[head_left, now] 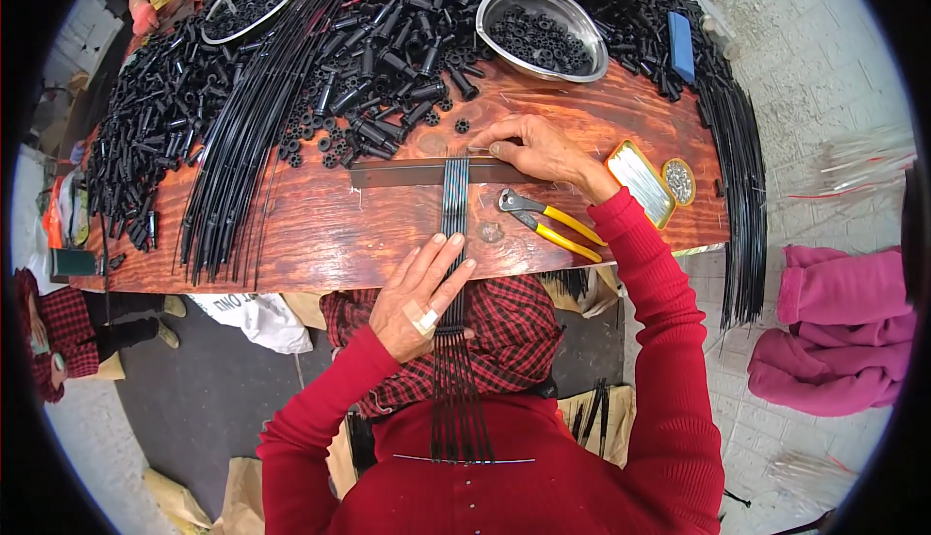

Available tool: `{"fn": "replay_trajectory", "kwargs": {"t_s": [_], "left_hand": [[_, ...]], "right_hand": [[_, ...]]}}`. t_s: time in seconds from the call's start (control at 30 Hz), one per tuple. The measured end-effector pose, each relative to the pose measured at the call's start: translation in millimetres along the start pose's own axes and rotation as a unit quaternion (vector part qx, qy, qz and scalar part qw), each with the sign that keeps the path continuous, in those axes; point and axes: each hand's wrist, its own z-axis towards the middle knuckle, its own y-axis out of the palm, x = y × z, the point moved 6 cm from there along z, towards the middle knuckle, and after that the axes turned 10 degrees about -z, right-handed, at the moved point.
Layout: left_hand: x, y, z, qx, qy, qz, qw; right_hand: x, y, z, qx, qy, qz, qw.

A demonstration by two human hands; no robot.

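A flat row of thin black rods (454, 215) runs from the table over its front edge to my lap. My left hand (419, 297), a bandage on it, holds the row near the edge, fingers stretched over the top and a fingertip showing beneath. The rods' far ends lie across a dark flat bar (393, 173). Just beyond those ends my right hand (538, 150) pinches what looks like a thin wire (477, 150). Yellow-handled end-cutting pliers (548, 225) rest below my right wrist. Spreading black strands (456, 399) hang toward a thin crosswise rod (417, 457) on my lap.
Black tubular parts (373, 79) are heaped across the back, beside a long rod bundle (252, 118). Metal bowls (492, 16) hold small black rings. A yellow tin (655, 200) of thin wires, a round tin (681, 168) and a blue block (681, 47) lie right. Another person's hand (144, 18) shows upper left.
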Motion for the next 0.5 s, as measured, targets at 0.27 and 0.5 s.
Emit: {"fn": "replay_trajectory", "kwargs": {"t_s": [0.27,0.5], "left_hand": [[0.1,0.8,-0.1,-0.003,0.003,0.007,1.000],[-0.6,1.1,-0.4,-0.003,0.006,0.016,1.000]], "right_hand": [[0.6,1.7,2.3,-0.013,0.016,0.012,1.000],[-15.1,-4.9,2.0,0.028,-0.014,-0.071,0.997]]}}
